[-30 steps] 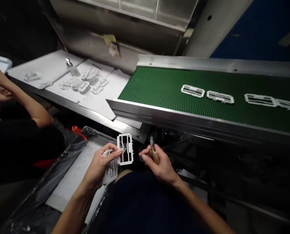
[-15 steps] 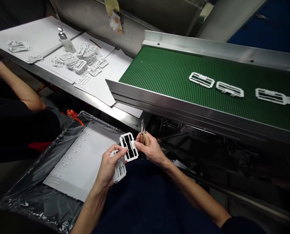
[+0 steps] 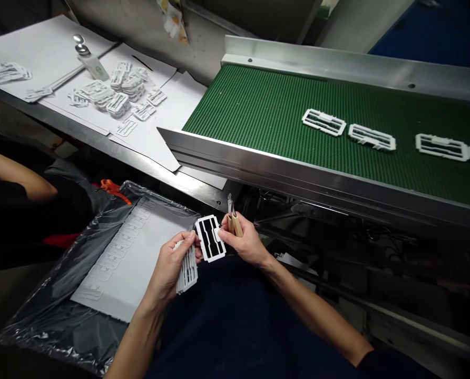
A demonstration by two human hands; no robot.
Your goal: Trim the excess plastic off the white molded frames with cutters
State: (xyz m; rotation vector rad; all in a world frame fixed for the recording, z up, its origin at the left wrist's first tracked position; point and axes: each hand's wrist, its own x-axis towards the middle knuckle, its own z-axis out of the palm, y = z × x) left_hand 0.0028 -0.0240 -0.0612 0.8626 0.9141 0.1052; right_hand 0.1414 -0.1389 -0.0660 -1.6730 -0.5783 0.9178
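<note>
My left hand (image 3: 173, 263) is closed around a small stack of white plastic frames (image 3: 187, 275), their slotted faces tilted downward. A single white plastic frame (image 3: 210, 238) stands between my hands, its right edge pinched by the thumb of my right hand (image 3: 247, 243). That same hand also grips side cutters (image 3: 235, 225) with beige handles, jaws pointing up. The left fingertips are close to the single frame's left edge; whether they touch it I cannot tell.
Several white frames (image 3: 324, 122) lie on a green conveyor belt (image 3: 258, 105) with metal side rails. Piled frames (image 3: 96, 90) and a pump bottle (image 3: 90, 62) stand on a paper-covered table. Below is a plastic-lined box (image 3: 61, 295) with a sheet of laid-out parts. Another person's arm (image 3: 17, 171) is at left.
My left hand with its stack has moved slightly left; its thumb has come off the single frame. My right hand still holds that frame and the side cutters. The view has shifted slightly.
</note>
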